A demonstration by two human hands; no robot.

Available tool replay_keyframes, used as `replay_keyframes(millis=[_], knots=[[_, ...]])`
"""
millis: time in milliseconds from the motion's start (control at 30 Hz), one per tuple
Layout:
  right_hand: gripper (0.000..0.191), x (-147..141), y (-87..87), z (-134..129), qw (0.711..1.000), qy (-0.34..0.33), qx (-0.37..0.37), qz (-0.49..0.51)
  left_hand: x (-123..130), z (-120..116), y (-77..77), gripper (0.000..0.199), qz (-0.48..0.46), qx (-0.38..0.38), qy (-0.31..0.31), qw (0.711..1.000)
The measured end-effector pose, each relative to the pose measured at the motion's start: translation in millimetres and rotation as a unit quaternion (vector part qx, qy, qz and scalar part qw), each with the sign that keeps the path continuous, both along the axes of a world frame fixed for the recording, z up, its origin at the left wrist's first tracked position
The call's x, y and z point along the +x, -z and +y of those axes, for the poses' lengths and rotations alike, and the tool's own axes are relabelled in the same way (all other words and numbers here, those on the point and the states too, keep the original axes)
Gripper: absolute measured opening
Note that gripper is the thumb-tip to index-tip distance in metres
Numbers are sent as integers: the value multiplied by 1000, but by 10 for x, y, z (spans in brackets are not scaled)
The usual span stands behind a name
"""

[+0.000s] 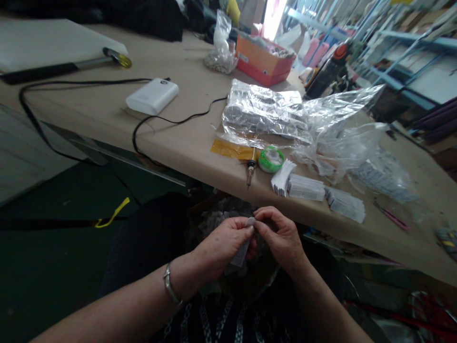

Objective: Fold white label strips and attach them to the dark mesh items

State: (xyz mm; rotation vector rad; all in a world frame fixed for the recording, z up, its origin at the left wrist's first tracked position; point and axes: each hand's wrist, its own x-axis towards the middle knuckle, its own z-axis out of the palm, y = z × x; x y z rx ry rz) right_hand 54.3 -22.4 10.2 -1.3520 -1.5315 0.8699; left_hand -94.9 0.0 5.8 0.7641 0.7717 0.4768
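My left hand point(221, 245) is closed round a small printed paper label point(240, 256), whose lower end hangs below the fingers. My right hand point(282, 236) meets it at the left thumb tip, with thumb and forefinger pinched together. A tiny pale piece shows between the two hands, too small to name. Beneath them, on the lap, sits an open box with a heap of small greyish pieces point(214, 214), partly hidden by the hands. On the table edge just beyond lie stacks of white printed labels point(306, 187) and a green round container point(270, 160) with white contents.
A thin metal-tipped tool point(251, 166) pokes over the table edge beside amber film point(228, 149). Behind are clear plastic bags point(264, 112), a white power bank point(153, 96) with black cable, an orange box point(264, 62) and a hammer point(85, 63). Pink tweezers point(391, 215) lie right.
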Motion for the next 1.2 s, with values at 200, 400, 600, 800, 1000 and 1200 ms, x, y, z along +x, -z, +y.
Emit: replay_keyframes(millis=[200, 400, 600, 800, 1000, 1200], knots=[[4, 26, 28, 6, 999, -15, -28, 38, -10, 2, -1, 26, 15, 23, 10, 1000], [8, 69, 8, 50, 983, -48, -133, 113, -17, 14, 9, 31, 42, 127, 11, 991], [12, 55, -40, 64, 972, -83, -164, 143, -29, 22, 59, 27, 75, 171, 23, 982], [14, 56, -6, 46, 982, -60, -152, 98, -28, 25, 49, 29, 80, 178, 24, 980], [10, 46, -4, 36, 990, -23, -129, 45, -18, 18, 7, 31, 63, 152, 15, 986], [11, 22, -9, 39, 991, -8, -131, 36, -9, 10, 39, 32, 52, 134, 3, 990]])
